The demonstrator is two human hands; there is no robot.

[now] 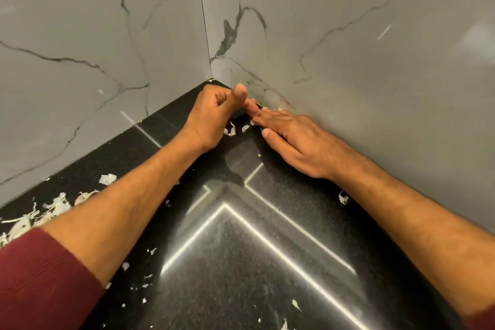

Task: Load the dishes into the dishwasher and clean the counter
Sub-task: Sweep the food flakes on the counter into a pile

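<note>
My left hand [211,115] sits in the far corner of the black stone counter [241,284], resting on its outer edge, fingers curled in and thumb raised; nothing shows inside it. Against the right-hand wall my right hand [294,139] lies flat on the counter, its straight fingers pointing at the left hand, the fingertips nearly touching. A few small white peel scraps [230,130] lie on the counter between the two hands. No dishes and no dishwasher are in view.
Grey marble-look walls [348,48] close the corner on both sides. A larger heap of white peel scraps [56,206] lies along the left wall, with more bits [150,270] near my left forearm and one [342,198] by my right forearm.
</note>
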